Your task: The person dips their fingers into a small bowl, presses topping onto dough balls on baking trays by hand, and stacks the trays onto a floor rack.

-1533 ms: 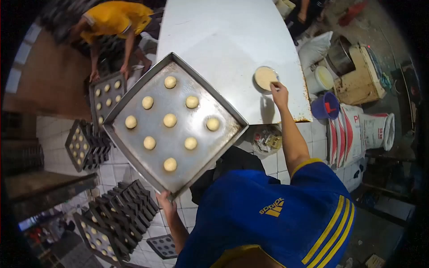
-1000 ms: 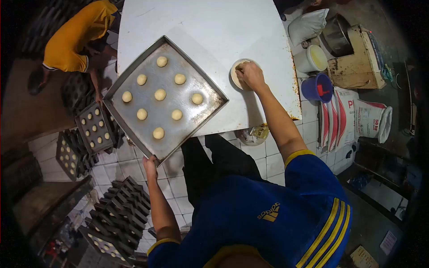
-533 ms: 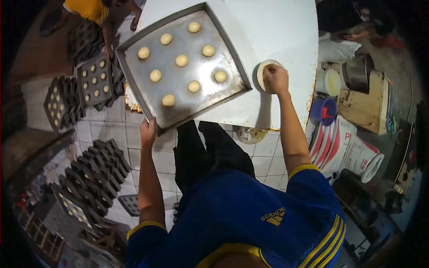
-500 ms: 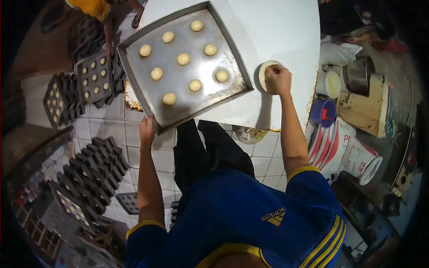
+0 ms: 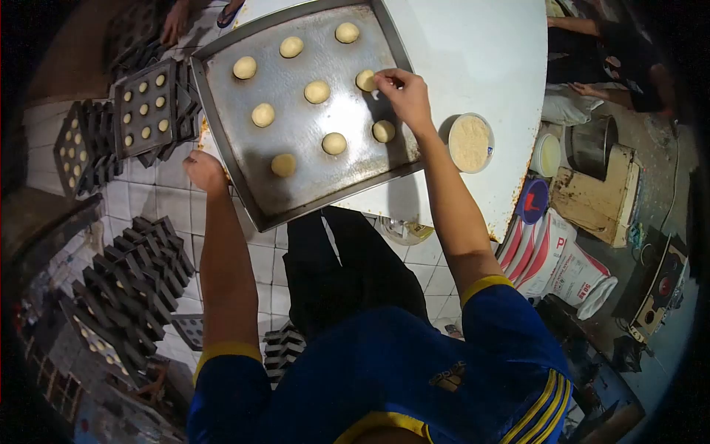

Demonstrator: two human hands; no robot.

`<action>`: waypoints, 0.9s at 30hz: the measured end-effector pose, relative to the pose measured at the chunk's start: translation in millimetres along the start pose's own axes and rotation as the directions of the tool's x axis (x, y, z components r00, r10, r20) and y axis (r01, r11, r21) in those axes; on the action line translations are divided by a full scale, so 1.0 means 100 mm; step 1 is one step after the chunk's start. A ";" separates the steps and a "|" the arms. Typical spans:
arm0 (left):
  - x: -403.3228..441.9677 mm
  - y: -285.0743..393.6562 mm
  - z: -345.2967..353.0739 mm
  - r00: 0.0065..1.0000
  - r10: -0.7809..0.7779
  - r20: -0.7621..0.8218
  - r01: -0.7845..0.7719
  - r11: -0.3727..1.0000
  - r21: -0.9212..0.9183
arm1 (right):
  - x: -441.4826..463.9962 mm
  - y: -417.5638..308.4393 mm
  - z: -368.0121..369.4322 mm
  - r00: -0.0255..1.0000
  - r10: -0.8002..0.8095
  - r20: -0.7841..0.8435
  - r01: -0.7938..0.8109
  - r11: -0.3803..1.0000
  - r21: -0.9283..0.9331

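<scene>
Since the earlier frame, the right hand (image 5: 403,96) has shifted from the bowl (image 5: 491,148) to above the tray (image 5: 310,181); the left hand (image 5: 205,172) has left the tray's near corner and now sits farther up its left side.

We note the right hand narrow, thumb and fingertips close together beside a dough ball (image 5: 365,80); whether they hold or touch anything, we cannot tell. Left hand: fingers loosely curled, just beside the tray wall; contact unclear.

Tray: on the white table (image 5: 473,66), near edge overhanging. We count nine dough balls, spaced apart. Bowl: on the table, right of the tray, containing pale crumbly powder (image 5: 470,144).
</scene>
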State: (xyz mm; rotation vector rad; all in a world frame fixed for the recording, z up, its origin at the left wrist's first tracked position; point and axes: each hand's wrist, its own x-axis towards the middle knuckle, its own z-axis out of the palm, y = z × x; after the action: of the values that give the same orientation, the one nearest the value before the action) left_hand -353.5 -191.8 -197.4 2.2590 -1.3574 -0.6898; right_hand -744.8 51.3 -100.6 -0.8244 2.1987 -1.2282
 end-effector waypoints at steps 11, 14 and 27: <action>-0.01 0.12 0.07 0.986 -0.082 -0.144 0.110 0.973 0.201 | -0.01 0.18 0.35 0.885 -0.461 0.061 0.345 0.563 -0.751; 0.13 -0.05 0.16 0.992 0.044 -0.120 -0.011 0.966 0.257 | -0.22 0.03 0.38 0.926 -0.372 0.065 0.287 0.580 -0.762; 0.21 -0.20 0.29 0.996 0.056 -0.067 -0.031 0.945 0.327 | -1.22 0.53 -1.48 0.871 0.026 -0.491 -0.398 0.623 -0.673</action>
State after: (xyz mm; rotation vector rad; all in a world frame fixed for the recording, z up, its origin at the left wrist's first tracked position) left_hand -348.1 -204.5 -236.0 2.4685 -1.5760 -0.3813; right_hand -772.0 244.4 -60.8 -0.5374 3.1583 -0.3059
